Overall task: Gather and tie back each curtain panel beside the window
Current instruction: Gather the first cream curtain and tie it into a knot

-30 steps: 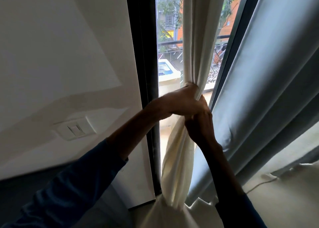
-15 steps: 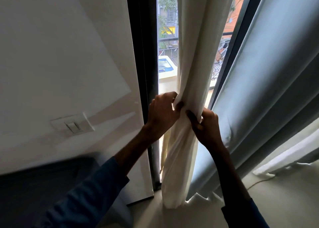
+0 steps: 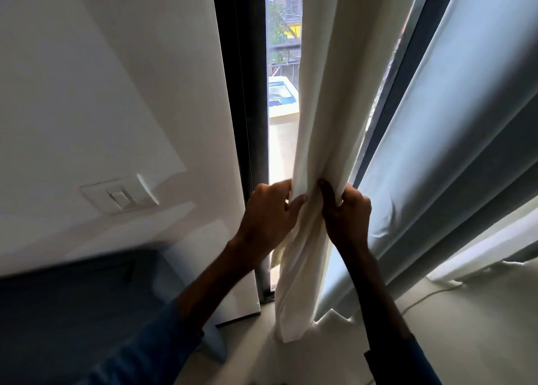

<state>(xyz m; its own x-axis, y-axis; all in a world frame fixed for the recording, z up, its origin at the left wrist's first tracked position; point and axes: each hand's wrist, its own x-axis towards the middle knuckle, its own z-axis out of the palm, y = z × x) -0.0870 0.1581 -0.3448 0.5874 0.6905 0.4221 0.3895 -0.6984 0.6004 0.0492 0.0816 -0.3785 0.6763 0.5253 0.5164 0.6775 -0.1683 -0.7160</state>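
Note:
A cream curtain panel (image 3: 329, 99) hangs bunched in front of the window (image 3: 281, 73), its lower end reaching the floor. My left hand (image 3: 269, 215) grips the panel's left edge at mid height. My right hand (image 3: 346, 212) grips the right side of the same bunch, fingers curled into the folds. The two hands sit side by side with the gathered cloth between them. A grey-blue curtain panel (image 3: 442, 140) hangs in loose folds just to the right.
A white wall (image 3: 116, 93) with a light switch (image 3: 120, 198) stands to the left of the dark window frame (image 3: 247, 122). A dark piece of furniture (image 3: 72, 306) sits low on the left. A thin cable (image 3: 428, 293) lies on the pale floor at the right.
The hands, stacked on the bunch a second ago, have separated to either side of it. The cream panel now hangs straighter and more tightly gathered.

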